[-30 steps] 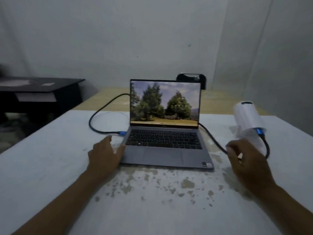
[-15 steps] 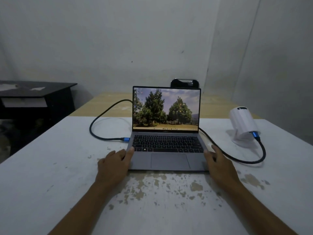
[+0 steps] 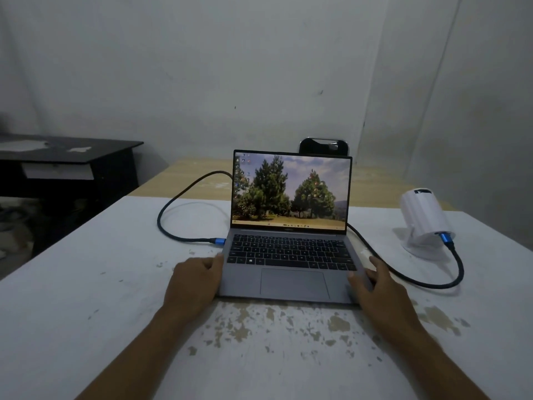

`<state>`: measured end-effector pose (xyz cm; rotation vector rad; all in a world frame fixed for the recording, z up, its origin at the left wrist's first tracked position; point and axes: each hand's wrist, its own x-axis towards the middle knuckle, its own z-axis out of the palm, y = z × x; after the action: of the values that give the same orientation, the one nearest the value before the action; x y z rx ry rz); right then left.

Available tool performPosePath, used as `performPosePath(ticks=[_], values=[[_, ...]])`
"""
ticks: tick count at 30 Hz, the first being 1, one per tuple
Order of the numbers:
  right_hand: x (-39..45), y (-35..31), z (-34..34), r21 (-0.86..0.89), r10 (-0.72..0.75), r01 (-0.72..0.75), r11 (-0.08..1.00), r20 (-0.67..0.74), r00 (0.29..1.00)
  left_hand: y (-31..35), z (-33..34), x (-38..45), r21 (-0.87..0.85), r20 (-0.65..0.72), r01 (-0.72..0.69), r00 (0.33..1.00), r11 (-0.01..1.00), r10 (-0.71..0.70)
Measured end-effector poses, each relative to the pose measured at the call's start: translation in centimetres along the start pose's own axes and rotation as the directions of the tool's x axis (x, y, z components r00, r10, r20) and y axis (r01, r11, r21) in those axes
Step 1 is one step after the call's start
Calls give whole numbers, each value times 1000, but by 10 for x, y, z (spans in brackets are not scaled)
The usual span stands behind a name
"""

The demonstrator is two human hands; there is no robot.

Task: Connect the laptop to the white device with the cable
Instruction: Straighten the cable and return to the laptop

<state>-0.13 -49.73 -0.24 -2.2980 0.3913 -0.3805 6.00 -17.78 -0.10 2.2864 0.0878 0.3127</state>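
An open grey laptop (image 3: 293,280) with trees on its screen stands in the middle of the white table (image 3: 86,284). A black braided cable (image 3: 161,223) has one blue plug (image 3: 219,241) at the laptop's left side. It loops behind the screen and comes out on the right. Its other blue plug (image 3: 445,238) sits in the white cylindrical device (image 3: 422,212), which is tilted on its stand at the right. My left hand (image 3: 194,281) grips the laptop's left front edge, thumb on top. My right hand (image 3: 377,287) holds the right front corner.
The table's paint is chipped in front of the laptop. A black desk (image 3: 72,153) stands at the far left, off the table. Behind the table lies a wooden surface (image 3: 184,174), and a black object (image 3: 323,146) shows above the laptop's screen. Bare walls close the back and right.
My right hand left the cable near the white device and came to the laptop's right front corner. My left hand slid onto the laptop's left edge. The cable stays plugged at both ends.
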Motion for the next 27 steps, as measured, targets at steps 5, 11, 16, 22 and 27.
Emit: performPosePath(ticks=[5, 11, 16, 22, 27], values=[[6, 3, 2, -26, -27, 27, 999, 2, 1000, -13, -2, 53, -89, -118, -104, 989, 991, 93], [7, 4, 4, -74, -57, 56, 996, -11, 998, -31, 8, 84, 144, 25, -221, 975, 964, 220], [5, 0, 4, -99, -103, 100, 990, -25, 994, -29, 9, 87, 153, 39, -303, 953, 941, 301], [5, 2, 5, -157, -95, 93, 983, -8, 995, -35, 13, 89, 194, 29, -354, 934, 915, 355], [12, 2, 7, -229, -116, 105, 968, -33, 993, -29, 15, 83, 184, 21, -390, 919, 902, 393]])
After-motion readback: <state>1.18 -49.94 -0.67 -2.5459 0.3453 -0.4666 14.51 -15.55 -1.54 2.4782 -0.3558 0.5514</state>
